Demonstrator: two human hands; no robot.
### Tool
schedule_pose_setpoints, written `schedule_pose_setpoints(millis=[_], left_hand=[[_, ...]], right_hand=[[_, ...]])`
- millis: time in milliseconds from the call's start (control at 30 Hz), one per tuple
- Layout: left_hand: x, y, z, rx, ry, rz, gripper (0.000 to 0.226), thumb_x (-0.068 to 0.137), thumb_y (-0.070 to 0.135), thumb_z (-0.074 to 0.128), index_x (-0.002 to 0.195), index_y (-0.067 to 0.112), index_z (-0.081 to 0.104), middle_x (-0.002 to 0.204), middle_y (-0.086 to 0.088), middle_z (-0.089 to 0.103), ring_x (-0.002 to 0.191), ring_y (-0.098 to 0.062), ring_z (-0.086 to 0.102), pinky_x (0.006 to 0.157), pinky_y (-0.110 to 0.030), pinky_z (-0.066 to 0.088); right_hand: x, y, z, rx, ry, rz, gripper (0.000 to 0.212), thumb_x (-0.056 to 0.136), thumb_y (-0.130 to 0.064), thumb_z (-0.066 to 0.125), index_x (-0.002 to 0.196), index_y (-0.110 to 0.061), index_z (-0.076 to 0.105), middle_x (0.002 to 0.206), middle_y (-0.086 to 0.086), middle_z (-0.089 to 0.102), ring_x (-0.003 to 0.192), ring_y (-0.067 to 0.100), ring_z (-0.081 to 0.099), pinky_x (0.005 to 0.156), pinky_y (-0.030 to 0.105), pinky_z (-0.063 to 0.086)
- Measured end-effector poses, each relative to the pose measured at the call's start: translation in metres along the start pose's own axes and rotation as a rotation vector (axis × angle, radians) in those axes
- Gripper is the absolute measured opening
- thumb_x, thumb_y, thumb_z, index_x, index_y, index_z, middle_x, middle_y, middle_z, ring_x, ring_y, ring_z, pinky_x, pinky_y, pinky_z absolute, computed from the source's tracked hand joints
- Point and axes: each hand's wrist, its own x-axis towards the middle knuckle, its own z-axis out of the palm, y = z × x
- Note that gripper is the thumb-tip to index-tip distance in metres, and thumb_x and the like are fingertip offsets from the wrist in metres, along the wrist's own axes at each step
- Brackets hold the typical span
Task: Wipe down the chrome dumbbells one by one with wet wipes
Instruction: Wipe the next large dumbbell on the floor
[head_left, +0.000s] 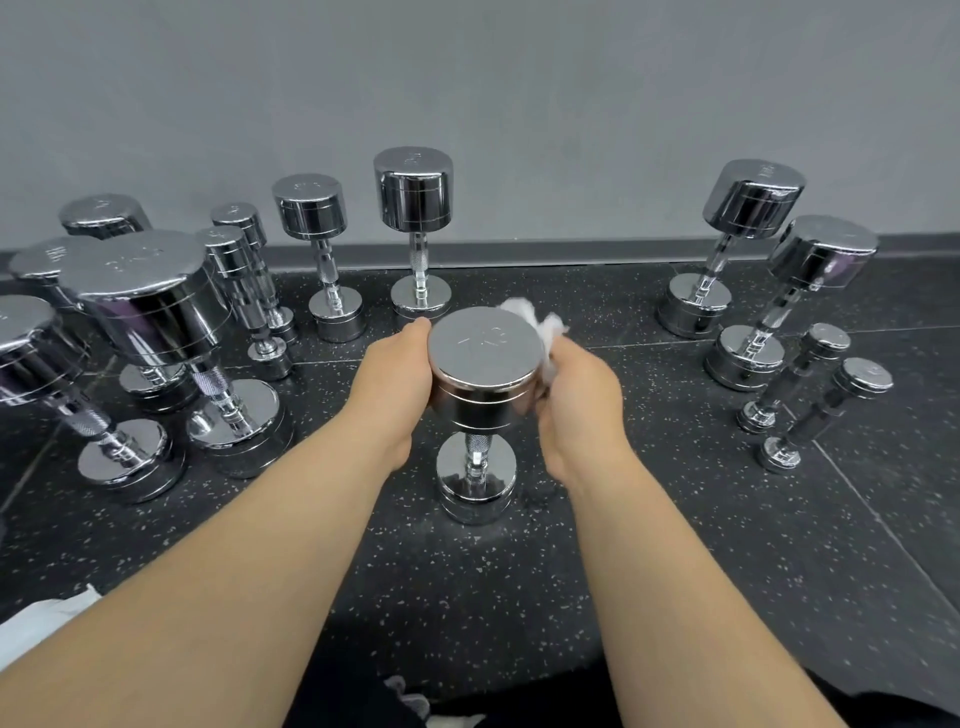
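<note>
Two-handed: left hand (395, 374) grips dumbbell (480, 348), right hand (576, 395) clutches wipe (540, 322); speckled black floor (519, 597), grey wall (519, 78).

Saw upright dumbbell (480, 364) on floor (519, 597), between my left hand (395, 379) and right hand (576, 400); wet wipe (545, 322) at its right. Dumbbell cluster (156, 312) left, two dumbbells (413, 189) behind near wall (519, 104), four dumbbells (753, 200) right.

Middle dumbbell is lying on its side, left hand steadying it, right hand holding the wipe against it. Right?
No. The head view shows the dumbbell standing upright on one end, not lying on its side. The rest holds: the left hand steadies its top and the right hand holds the wipe against it.
</note>
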Motion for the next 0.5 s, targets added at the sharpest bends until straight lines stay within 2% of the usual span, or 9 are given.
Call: schedule_pose_setpoints(millis=[67, 100, 133, 200, 233, 333, 400, 467, 500], left_hand=[[-0.001, 0.0, 0.0, -0.001, 0.008, 0.003, 0.032, 0.102, 0.041, 0.042, 0.091, 0.022, 0.066, 0.095, 0.0, 0.068, 0.096, -0.023, 0.059, 0.104, -0.046, 0.045], [-0.001, -0.001, 0.0, -0.003, 0.01, 0.003, 0.033, 0.102, 0.043, 0.043, 0.091, 0.023, 0.066, 0.099, 0.0, 0.069, 0.1, -0.024, 0.06, 0.105, -0.048, 0.044], [-0.001, -0.001, 0.0, -0.004, 0.01, 0.002, 0.033, 0.101, 0.044, 0.043, 0.091, 0.023, 0.067, 0.1, 0.0, 0.07, 0.103, -0.025, 0.061, 0.104, -0.049, 0.045], [0.0, -0.001, 0.0, -0.007, 0.008, -0.003, 0.034, 0.1, 0.046, 0.043, 0.092, 0.024, 0.067, 0.102, -0.001, 0.071, 0.105, -0.027, 0.063, 0.103, -0.05, 0.046], [0.0, -0.001, 0.0, -0.009, 0.009, -0.005, 0.033, 0.1, 0.046, 0.043, 0.093, 0.024, 0.067, 0.102, -0.001, 0.071, 0.106, -0.027, 0.063, 0.102, -0.05, 0.047], [-0.002, -0.001, 0.0, -0.007, 0.014, -0.012, 0.031, 0.1, 0.046, 0.043, 0.092, 0.025, 0.066, 0.103, 0.001, 0.07, 0.105, -0.025, 0.062, 0.103, -0.048, 0.047], [-0.004, 0.0, 0.0, -0.012, 0.017, -0.023, 0.031, 0.1, 0.045, 0.043, 0.09, 0.025, 0.064, 0.101, 0.001, 0.069, 0.103, -0.023, 0.062, 0.103, -0.047, 0.047], [-0.006, 0.0, -0.001, -0.011, 0.007, -0.032, 0.031, 0.101, 0.043, 0.042, 0.089, 0.025, 0.064, 0.097, 0.001, 0.069, 0.099, -0.022, 0.061, 0.104, -0.048, 0.046], [-0.008, 0.0, -0.002, -0.009, -0.001, -0.03, 0.032, 0.102, 0.042, 0.041, 0.089, 0.024, 0.064, 0.096, 0.0, 0.068, 0.098, -0.023, 0.06, 0.104, -0.048, 0.046]], right_hand=[[-0.002, 0.012, 0.001, 0.024, 0.0, 0.09, 0.032, 0.104, -0.031, 0.046, 0.092, -0.013, 0.07, 0.092, -0.004, 0.075, 0.093, 0.015, 0.066, 0.091, 0.036, 0.053], [-0.003, 0.016, 0.002, 0.049, -0.009, 0.097, 0.035, 0.106, -0.032, 0.042, 0.091, -0.014, 0.069, 0.086, -0.007, 0.076, 0.091, 0.012, 0.068, 0.094, 0.036, 0.054], [-0.005, 0.015, 0.003, 0.067, -0.019, 0.085, 0.038, 0.107, -0.031, 0.039, 0.087, -0.015, 0.068, 0.077, -0.012, 0.075, 0.082, 0.006, 0.068, 0.088, 0.031, 0.055], [-0.008, 0.008, 0.005, 0.11, -0.006, 0.053, 0.04, 0.107, -0.027, 0.039, 0.085, -0.014, 0.069, 0.063, -0.016, 0.067, 0.06, 0.0, 0.061, 0.061, 0.021, 0.052], [-0.009, 0.005, 0.007, 0.134, 0.013, 0.038, 0.038, 0.106, -0.024, 0.039, 0.09, -0.011, 0.071, 0.064, -0.014, 0.065, 0.058, 0.001, 0.059, 0.058, 0.02, 0.05], [-0.013, 0.013, 0.006, 0.174, 0.004, 0.089, 0.034, 0.105, -0.013, 0.038, 0.092, -0.002, 0.067, 0.072, -0.009, 0.069, 0.074, 0.008, 0.061, 0.084, 0.031, 0.053], [-0.014, 0.017, 0.005, 0.175, 0.054, 0.147, 0.028, 0.099, -0.004, 0.038, 0.099, 0.019, 0.054, 0.07, -0.001, 0.056, 0.071, 0.015, 0.049, 0.081, 0.038, 0.048], [-0.011, 0.013, 0.002, 0.21, 0.099, 0.191, 0.026, 0.096, 0.003, 0.037, 0.106, 0.019, 0.054, 0.08, 0.004, 0.057, 0.075, 0.018, 0.051, 0.084, 0.041, 0.053], [-0.009, 0.009, 0.0, 0.261, 0.094, 0.216, 0.026, 0.096, 0.006, 0.034, 0.105, 0.012, 0.058, 0.09, 0.006, 0.063, 0.08, 0.018, 0.057, 0.083, 0.037, 0.056]])
